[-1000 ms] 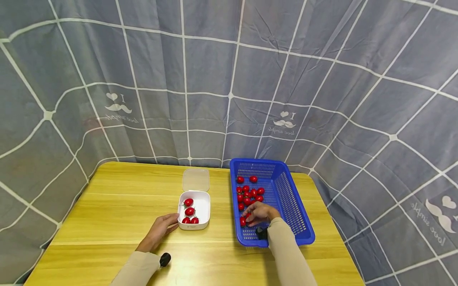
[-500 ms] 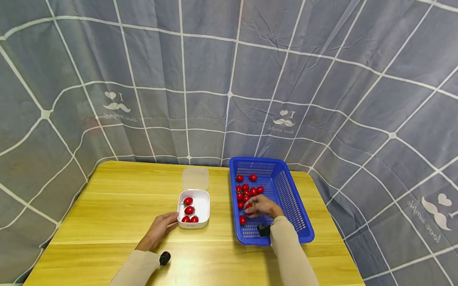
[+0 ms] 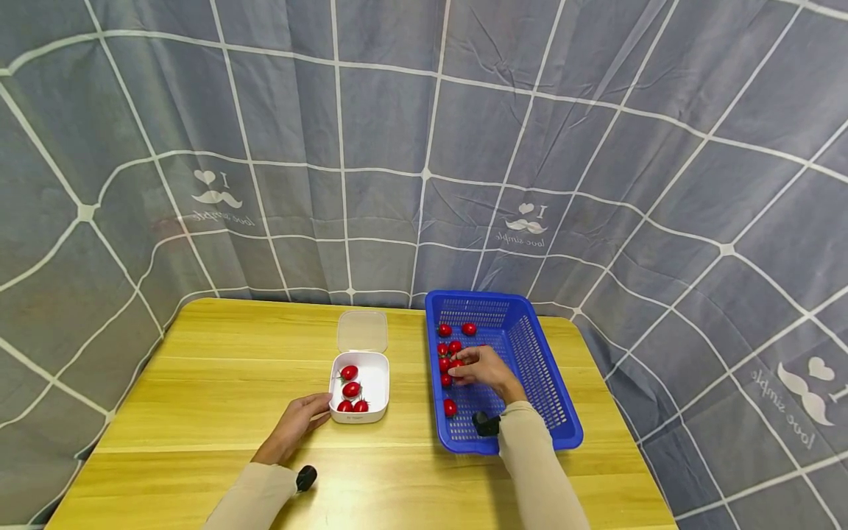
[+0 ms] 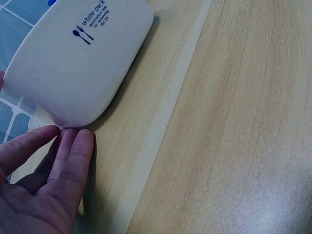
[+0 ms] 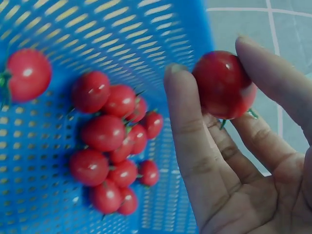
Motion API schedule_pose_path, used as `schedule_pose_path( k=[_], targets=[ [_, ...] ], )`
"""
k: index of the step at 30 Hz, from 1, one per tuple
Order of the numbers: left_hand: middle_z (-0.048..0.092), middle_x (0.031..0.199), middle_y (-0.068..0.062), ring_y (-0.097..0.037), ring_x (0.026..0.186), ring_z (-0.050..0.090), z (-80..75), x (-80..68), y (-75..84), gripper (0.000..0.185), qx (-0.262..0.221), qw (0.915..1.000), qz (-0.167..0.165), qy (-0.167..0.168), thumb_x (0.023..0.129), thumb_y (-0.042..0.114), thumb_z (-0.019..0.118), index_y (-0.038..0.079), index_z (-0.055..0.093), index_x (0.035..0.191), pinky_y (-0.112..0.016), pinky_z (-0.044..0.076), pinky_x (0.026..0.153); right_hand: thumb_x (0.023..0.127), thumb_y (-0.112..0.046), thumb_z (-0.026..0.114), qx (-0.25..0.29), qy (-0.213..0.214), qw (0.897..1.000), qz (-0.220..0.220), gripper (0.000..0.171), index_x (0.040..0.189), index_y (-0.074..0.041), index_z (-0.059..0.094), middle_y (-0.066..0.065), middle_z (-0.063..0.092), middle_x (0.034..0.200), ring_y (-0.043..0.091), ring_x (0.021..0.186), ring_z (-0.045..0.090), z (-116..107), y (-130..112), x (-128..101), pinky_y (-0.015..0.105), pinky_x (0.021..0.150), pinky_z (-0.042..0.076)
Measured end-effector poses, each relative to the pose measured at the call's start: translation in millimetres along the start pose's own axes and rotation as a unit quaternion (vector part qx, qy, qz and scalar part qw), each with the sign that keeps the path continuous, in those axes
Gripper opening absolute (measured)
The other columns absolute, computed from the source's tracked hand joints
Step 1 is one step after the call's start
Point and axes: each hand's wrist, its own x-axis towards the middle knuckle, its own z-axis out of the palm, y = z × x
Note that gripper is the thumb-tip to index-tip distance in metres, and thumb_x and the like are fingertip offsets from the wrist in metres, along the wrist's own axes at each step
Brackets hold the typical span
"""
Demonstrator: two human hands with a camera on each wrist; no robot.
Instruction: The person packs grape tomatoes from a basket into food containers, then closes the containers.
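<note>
Right wrist view: right hand [image 5: 243, 161] pinches tomato [image 5: 223, 84].

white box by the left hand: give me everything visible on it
The white box is a small, rounded-corner container that looks like plastic, lid off, upright on the wooden table just left of the blue basket. Four tomatoes lie inside, towards its left side. Its side is printed "white pack" with a spoon-and-fork mark. The left hand touches its near-left corner with its fingertips. A clear lid lies behind it.
</note>
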Motion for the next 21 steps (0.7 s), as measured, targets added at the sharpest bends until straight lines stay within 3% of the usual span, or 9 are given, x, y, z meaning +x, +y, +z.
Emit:
schedule_pose_path(
  k=[7,13,21],
  targets=[
    [0.045,0.136,-0.033,-0.037,0.124,0.049,0.6,0.3,-0.4,0.051,0.004,1.0,0.003,-0.004,0.102,0.022,0.049,-0.02,0.043,0.131,-0.042,0.044,0.105,0.079,0.008,0.073,0.03,0.026,0.999,-0.035,0.035,0.107,0.017,0.054,0.011,0.062,0.083,0.024,0.069,0.069,11.3,-15.2,-0.9,0.049,0.073,0.06],
    [0.045,0.137,-0.033,-0.037,0.124,0.049,-0.1,-0.1,-1.0,0.05,0.002,1.0,0.002,-0.005,0.102,0.02,0.048,-0.019,0.043,0.132,-0.041,0.044,0.105,0.079,0.007,0.074,0.038,0.022,0.998,-0.049,0.035,0.108,0.017,0.056,0.013,0.064,0.084,0.032,0.074,0.07,21.5,-22.5,0.5,0.044,0.07,0.061],
    [0.043,0.138,-0.033,-0.038,0.126,0.047,-1.1,0.5,-1.6,0.049,0.004,0.9999,0.001,-0.012,0.103,0.02,0.046,-0.019,0.041,0.133,-0.042,0.044,0.105,0.082,0.005,0.072,0.024,0.027,0.997,-0.068,0.036,0.113,0.017,0.059,0.018,0.063,0.096,0.03,0.077,0.071,43.1,-36.2,1.5,0.047,0.078,0.059]
  ],
)
